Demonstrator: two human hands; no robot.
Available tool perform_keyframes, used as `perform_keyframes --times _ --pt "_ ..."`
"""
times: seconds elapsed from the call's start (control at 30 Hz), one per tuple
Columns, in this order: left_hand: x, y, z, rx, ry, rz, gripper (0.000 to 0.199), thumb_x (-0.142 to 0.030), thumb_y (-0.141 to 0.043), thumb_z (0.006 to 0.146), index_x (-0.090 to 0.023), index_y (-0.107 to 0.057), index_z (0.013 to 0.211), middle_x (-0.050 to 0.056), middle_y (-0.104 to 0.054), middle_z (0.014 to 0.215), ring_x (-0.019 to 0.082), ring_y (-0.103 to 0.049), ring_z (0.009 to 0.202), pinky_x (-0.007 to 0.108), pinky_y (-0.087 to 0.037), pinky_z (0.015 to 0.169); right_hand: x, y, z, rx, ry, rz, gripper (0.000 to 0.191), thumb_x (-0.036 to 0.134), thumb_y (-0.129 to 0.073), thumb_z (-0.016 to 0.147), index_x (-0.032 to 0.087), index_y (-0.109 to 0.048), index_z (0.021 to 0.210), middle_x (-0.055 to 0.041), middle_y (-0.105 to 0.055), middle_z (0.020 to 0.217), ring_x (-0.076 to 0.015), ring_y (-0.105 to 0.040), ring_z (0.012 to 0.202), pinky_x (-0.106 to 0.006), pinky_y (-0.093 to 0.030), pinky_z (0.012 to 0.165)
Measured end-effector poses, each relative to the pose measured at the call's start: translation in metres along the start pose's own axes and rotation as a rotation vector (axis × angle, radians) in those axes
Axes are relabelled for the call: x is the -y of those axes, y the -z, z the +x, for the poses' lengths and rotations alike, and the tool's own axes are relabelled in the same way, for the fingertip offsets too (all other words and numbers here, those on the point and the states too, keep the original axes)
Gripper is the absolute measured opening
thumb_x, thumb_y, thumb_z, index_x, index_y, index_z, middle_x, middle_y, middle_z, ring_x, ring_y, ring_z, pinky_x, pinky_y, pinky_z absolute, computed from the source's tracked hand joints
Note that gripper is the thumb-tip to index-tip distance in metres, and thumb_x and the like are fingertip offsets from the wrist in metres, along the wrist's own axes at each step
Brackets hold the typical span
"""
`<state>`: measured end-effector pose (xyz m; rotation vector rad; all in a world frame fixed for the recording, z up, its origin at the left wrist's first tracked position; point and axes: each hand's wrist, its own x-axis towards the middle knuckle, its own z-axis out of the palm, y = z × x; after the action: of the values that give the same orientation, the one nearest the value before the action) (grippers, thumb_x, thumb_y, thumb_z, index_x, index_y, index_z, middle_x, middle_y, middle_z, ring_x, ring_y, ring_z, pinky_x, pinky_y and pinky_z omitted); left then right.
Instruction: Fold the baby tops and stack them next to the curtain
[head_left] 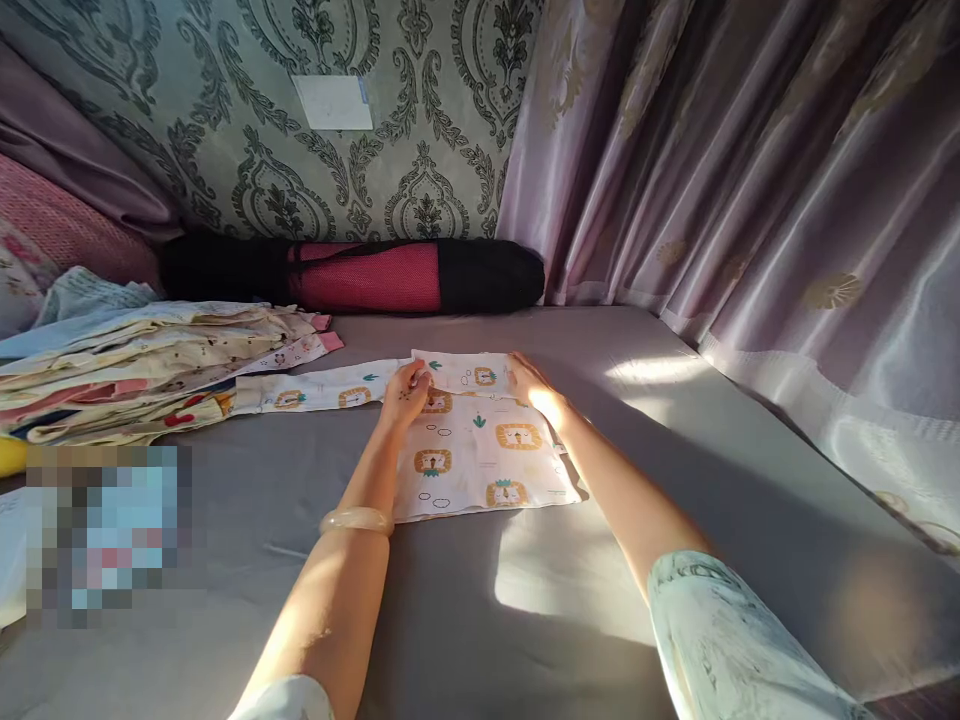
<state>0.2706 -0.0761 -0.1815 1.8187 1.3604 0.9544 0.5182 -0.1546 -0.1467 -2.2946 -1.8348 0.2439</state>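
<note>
A white long-sleeved top (480, 460) with a yellow lion print, green leaf sprigs and small cloud outlines lies on the grey sheet in front of me. One sleeve (322, 392) stretches left, its end meeting the clothes pile. Along the upper edge a strip of the same cloth (465, 372) lies across the body. My left hand (407, 392), with a pale bangle on its forearm, pinches the cloth at the strip's left end. At the right end my right hand (534, 385) grips the cloth's edge, its fingers partly hidden.
Layered clothes (165, 350) lie in a pile at the left. A black and red mesh roll bag (364, 276) rests against the patterned wall. Shiny purple curtains (675, 150) hang along the right. At the lower left is a blurred patch (124, 530) I cannot make out.
</note>
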Motion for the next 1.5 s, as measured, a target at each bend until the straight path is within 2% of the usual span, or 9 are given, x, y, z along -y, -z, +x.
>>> perform_keyframes --times 0.1,0.2,0.47,0.6,0.73,0.87,1.03,1.33,1.5 --pt "0.002 0.001 0.001 0.014 -0.021 0.099 0.04 -0.022 -0.049 0.09 -0.015 -0.063 0.127 0.011 -0.065 0.127 0.024 -0.063 0.112 0.035 -0.05 0.095 0.002 -0.003 -0.004 0.064 0.046 -0.023 0.057 0.026 -0.027 0.104 0.007 -0.025 0.157 -0.014 -0.014 0.166 -0.0239 -0.01 0.153 -0.042 -0.012 0.123" --pt "-0.002 0.003 -0.002 0.023 -0.012 0.195 0.043 -0.013 -0.047 0.087 -0.014 -0.061 0.128 0.012 -0.064 0.128 0.024 -0.065 0.109 0.036 -0.05 0.096 0.005 -0.004 -0.008 0.088 0.059 -0.039 0.062 0.042 -0.024 0.104 0.014 -0.019 0.16 -0.0093 -0.008 0.167 -0.0224 -0.004 0.154 -0.045 -0.005 0.124" --pt "-0.008 0.003 -0.007 0.018 -0.125 0.361 0.046 -0.004 -0.043 0.085 -0.014 -0.061 0.126 0.014 -0.06 0.135 0.022 -0.068 0.104 0.038 -0.051 0.098 0.009 -0.008 -0.006 0.151 0.025 -0.066 0.072 0.055 -0.013 0.101 0.013 -0.015 0.16 -0.0075 -0.004 0.167 -0.0251 0.0 0.154 -0.053 -0.005 0.123" --pt "-0.012 0.003 -0.011 0.0 -0.127 0.474 0.041 -0.009 -0.043 0.088 -0.015 -0.063 0.125 0.016 -0.057 0.138 0.026 -0.06 0.121 0.039 -0.05 0.101 0.009 -0.004 -0.003 0.201 0.018 -0.08 0.073 0.056 -0.013 0.101 0.013 -0.012 0.161 -0.0072 -0.002 0.167 -0.0256 0.001 0.154 -0.054 -0.003 0.122" --pt "-0.024 0.002 -0.018 -0.039 -0.153 0.61 0.044 -0.027 -0.04 0.097 -0.015 -0.056 0.136 0.017 -0.038 0.156 0.033 -0.039 0.142 0.048 -0.04 0.111 0.015 0.003 -0.001 0.176 0.035 -0.118 0.072 0.054 -0.012 0.101 0.013 -0.016 0.16 -0.0106 -0.004 0.167 -0.0267 -0.001 0.154 -0.055 0.001 0.122" --pt "-0.033 -0.005 -0.026 0.134 -0.22 0.691 0.05 -0.031 -0.028 0.101 -0.02 -0.046 0.147 0.011 -0.033 0.161 0.028 -0.023 0.151 0.051 -0.02 0.121 0.023 -0.004 0.002 0.102 0.096 -0.104 0.07 0.052 -0.012 0.102 0.013 -0.017 0.16 -0.01 -0.004 0.167 -0.025 -0.002 0.154 -0.05 0.0 0.123" --pt "-0.029 -0.011 -0.029 0.34 -0.135 0.766 0.057 -0.044 -0.018 0.102 -0.025 -0.042 0.151 0.008 -0.027 0.163 0.029 -0.019 0.152 0.058 -0.015 0.121 0.022 -0.021 0.004 0.067 0.111 -0.084 0.069 0.052 -0.017 0.101 0.017 -0.021 0.16 -0.0076 -0.012 0.166 -0.0275 -0.009 0.153 -0.049 -0.009 0.124" --pt "-0.031 -0.009 -0.03 0.344 -0.131 0.779 0.057 -0.044 -0.018 0.103 -0.024 -0.042 0.15 0.011 -0.027 0.163 0.03 -0.019 0.152 0.061 -0.016 0.119 0.022 -0.016 0.004 0.124 0.095 -0.094 0.07 0.054 -0.017 0.101 0.018 -0.018 0.16 -0.0085 -0.01 0.166 -0.0266 -0.007 0.153 -0.049 -0.008 0.123" --pt "-0.031 -0.007 -0.03 0.306 -0.139 0.759 0.055 -0.043 -0.02 0.103 -0.024 -0.045 0.148 0.013 -0.027 0.163 0.03 -0.02 0.152 0.062 -0.017 0.118 0.038 -0.005 0.004 0.135 0.088 -0.113 0.068 0.053 -0.013 0.102 0.018 -0.018 0.16 -0.0087 -0.005 0.167 -0.0273 -0.003 0.153 -0.054 -0.005 0.122"
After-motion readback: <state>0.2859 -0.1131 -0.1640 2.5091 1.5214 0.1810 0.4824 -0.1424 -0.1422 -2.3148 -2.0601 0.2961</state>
